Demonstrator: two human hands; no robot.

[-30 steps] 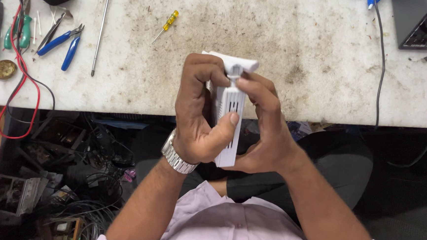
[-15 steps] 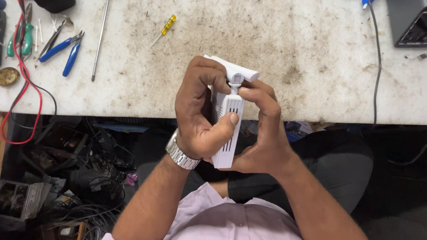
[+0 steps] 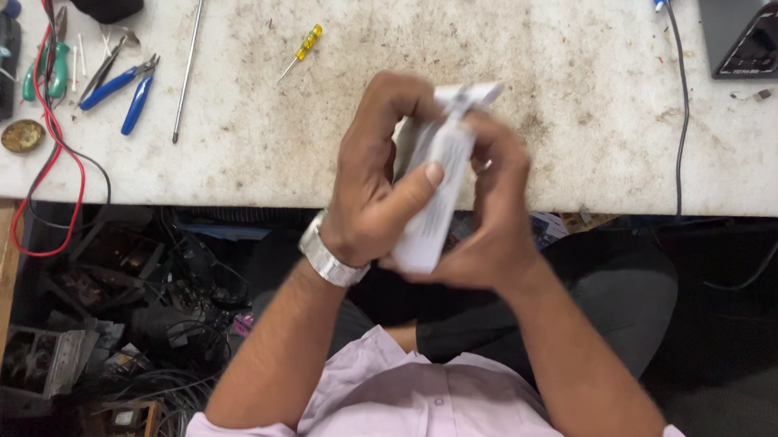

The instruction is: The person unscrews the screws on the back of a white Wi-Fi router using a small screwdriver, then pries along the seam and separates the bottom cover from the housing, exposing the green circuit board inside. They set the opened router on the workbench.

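A stained white workbench (image 3: 524, 65) is stretching across the top of the view, and the person in a pale pink shirt (image 3: 423, 401) is sitting at its near edge with both forearms raised. Under the bench on the left, a dark heap of scrap electronics and wires (image 3: 104, 318) is lying on the floor.

Both hands are meeting just over the bench edge around a slim white plastic device (image 3: 436, 190), which is standing roughly upright and tilting slightly, its wider top end poking out above the fingers. The picture is blurring it, so I cannot tell its finer details. The left hand (image 3: 375, 177), wearing a metal wristwatch (image 3: 328, 255), is clenching round the device from the left, thumb pressing across its front. The right hand (image 3: 497, 216) is cupping it from the right and behind, fingers curling over the top part.

At the bench's far right corner a dark grey machine (image 3: 765, 34) is sitting, with a black cable (image 3: 680, 128) running down beside it. Over on the left, well apart from the hands, blue-handled pliers (image 3: 127, 90) are lying beside green-handled pliers (image 3: 52, 67), a long thin screwdriver (image 3: 190, 53) and a red wire (image 3: 51, 153). A small yellow-handled screwdriver (image 3: 302, 49) is lying nearer the middle, and a round brass-coloured tin (image 3: 22, 136) is sitting near the left edge.
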